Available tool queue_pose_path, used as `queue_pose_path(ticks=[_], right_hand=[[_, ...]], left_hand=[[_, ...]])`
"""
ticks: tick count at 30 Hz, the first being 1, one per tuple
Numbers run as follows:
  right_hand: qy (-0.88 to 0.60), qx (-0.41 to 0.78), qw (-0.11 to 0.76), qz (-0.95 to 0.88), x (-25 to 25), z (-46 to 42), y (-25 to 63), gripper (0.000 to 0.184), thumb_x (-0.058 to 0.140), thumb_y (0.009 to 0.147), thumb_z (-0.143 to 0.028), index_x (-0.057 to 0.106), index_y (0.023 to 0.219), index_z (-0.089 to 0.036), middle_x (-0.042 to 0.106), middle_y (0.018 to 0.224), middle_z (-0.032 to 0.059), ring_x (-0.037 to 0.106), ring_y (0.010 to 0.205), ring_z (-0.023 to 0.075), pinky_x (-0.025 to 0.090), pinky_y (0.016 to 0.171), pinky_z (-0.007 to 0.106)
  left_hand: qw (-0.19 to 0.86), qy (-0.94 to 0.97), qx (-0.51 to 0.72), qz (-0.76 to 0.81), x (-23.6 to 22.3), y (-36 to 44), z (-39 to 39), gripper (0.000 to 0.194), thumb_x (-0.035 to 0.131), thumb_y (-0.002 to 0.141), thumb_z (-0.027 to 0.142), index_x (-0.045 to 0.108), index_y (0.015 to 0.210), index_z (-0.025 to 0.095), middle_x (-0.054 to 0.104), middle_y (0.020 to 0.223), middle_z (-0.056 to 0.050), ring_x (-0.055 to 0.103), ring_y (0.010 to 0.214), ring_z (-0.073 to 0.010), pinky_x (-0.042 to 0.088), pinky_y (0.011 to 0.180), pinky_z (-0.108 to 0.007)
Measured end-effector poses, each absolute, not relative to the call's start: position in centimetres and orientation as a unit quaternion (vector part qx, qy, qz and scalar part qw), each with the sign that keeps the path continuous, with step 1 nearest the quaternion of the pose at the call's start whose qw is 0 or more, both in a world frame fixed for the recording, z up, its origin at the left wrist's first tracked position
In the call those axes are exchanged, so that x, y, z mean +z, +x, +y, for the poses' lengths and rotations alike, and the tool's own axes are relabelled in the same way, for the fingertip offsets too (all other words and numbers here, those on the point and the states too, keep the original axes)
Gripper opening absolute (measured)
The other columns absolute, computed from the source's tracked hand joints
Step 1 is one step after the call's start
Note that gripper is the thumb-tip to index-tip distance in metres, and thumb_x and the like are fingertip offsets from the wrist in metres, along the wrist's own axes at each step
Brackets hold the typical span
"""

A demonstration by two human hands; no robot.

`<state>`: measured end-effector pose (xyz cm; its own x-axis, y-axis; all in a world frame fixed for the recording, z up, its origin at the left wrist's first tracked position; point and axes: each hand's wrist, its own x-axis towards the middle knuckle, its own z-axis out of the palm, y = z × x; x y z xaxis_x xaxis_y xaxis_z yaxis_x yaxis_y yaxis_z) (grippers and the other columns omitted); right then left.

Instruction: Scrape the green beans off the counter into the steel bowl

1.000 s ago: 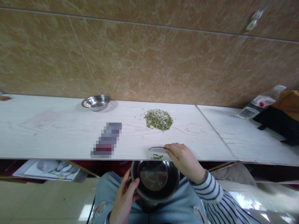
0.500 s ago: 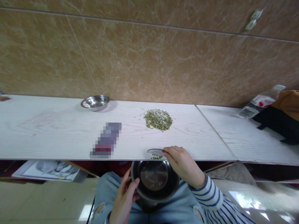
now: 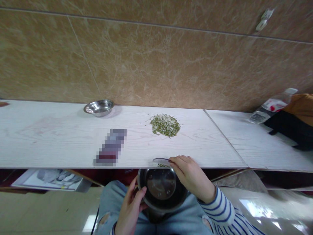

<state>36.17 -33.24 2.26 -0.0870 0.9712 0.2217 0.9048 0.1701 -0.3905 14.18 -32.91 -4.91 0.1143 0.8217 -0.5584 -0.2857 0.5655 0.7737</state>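
My left hand (image 3: 133,204) grips the left side of a round metal pot (image 3: 181,195), held above my lap just under the table's front edge. Beads of liquid or small spots show on the pot's floor. Between the fingers and thumb of my right hand (image 3: 189,174) is a thin, clear, curved plastic piece (image 3: 160,160), standing on the tabletop by the edge. Some small green beans (image 3: 162,165) lie on the near side of it, close over the pot's far rim. Farther back, a flat heap of green beans mixed with white grains (image 3: 165,125) is spread on the table.
On the white table (image 3: 56,137) stand a shallow metal bowl (image 3: 99,108) at the back left and a blurred flat object (image 3: 111,147) in front of it. A plastic bottle (image 3: 269,107) leans against a dark bag (image 3: 290,125) at right. An open drawer (image 3: 51,179) sits below left.
My right hand has drawn the plastic piece slightly toward me, and the beans before it are now nearer the table edge, with fewer showing. My left hand keeps the pot in place.
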Motion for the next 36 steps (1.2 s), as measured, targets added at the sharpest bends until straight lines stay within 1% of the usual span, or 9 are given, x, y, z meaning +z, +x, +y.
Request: queue_pose_path(ticks=[6, 12, 18, 24, 29, 36], right_hand=[[-0.636, 0.081, 0.215, -0.736, 2.29, -33.58, 36.03, 0.017, 0.051, 0.099, -0.017, 0.065, 0.108, -0.02, 0.073, 0.097, 0.0047, 0.067, 0.091, 0.0203, 0.047, 0.08, 0.035], [-0.637, 0.079, 0.218, -0.735, 2.5, -33.43, 36.21, 0.019, 0.048, 0.1, -0.019, 0.065, 0.109, -0.02, 0.074, 0.099, 0.0061, 0.068, 0.091, 0.0206, 0.047, 0.08, 0.035], [-0.639, 0.087, 0.215, -0.734, 2.36, -33.38, 36.13, 0.02, 0.047, 0.101, -0.02, 0.065, 0.11, -0.02, 0.074, 0.1, 0.0064, 0.068, 0.093, 0.0214, 0.048, 0.081, 0.037], [-0.639, 0.09, 0.209, -0.735, 2.45, -33.58, 35.76, 0.019, 0.049, 0.1, -0.018, 0.065, 0.11, -0.019, 0.073, 0.098, 0.0061, 0.067, 0.092, 0.0211, 0.048, 0.082, 0.036], [-0.639, 0.087, 0.209, -0.735, 2.46, -33.6, 35.64, 0.018, 0.05, 0.099, -0.018, 0.066, 0.109, -0.019, 0.073, 0.097, 0.006, 0.067, 0.092, 0.0211, 0.047, 0.082, 0.036], [-0.634, 0.088, 0.209, -0.739, 2.58, -33.67, 35.63, 0.018, 0.049, 0.1, -0.019, 0.065, 0.109, -0.021, 0.073, 0.097, 0.0052, 0.067, 0.091, 0.0205, 0.047, 0.081, 0.035]], left_hand=[[0.702, 0.252, 0.397, 0.535, -4.76, 14.19, -32.92, 0.077, 0.08, 0.069, 0.043, 0.053, 0.138, 0.021, 0.066, 0.135, -0.012, 0.065, 0.113, -0.0309, 0.058, 0.069, -0.031], [0.7, 0.255, 0.395, 0.537, -4.59, 14.3, -32.95, 0.072, 0.077, 0.073, 0.041, 0.054, 0.138, 0.02, 0.065, 0.136, -0.012, 0.065, 0.116, -0.0306, 0.058, 0.072, -0.031], [0.702, 0.249, 0.395, 0.538, -4.71, 14.09, -33.0, 0.072, 0.078, 0.072, 0.041, 0.054, 0.137, 0.021, 0.064, 0.137, -0.012, 0.062, 0.121, -0.0327, 0.059, 0.072, -0.031], [0.698, 0.254, 0.399, 0.537, -4.8, 13.99, -32.84, 0.073, 0.078, 0.072, 0.041, 0.055, 0.138, 0.021, 0.061, 0.142, -0.012, 0.066, 0.113, -0.0314, 0.059, 0.07, -0.032], [0.697, 0.253, 0.401, 0.538, -4.7, 13.92, -32.86, 0.074, 0.079, 0.071, 0.041, 0.056, 0.138, 0.02, 0.064, 0.139, -0.013, 0.066, 0.114, -0.0331, 0.06, 0.071, -0.034], [0.691, 0.252, 0.399, 0.547, -4.57, 13.85, -32.89, 0.074, 0.079, 0.071, 0.043, 0.057, 0.138, 0.022, 0.063, 0.14, -0.012, 0.066, 0.113, -0.0323, 0.059, 0.07, -0.033]])
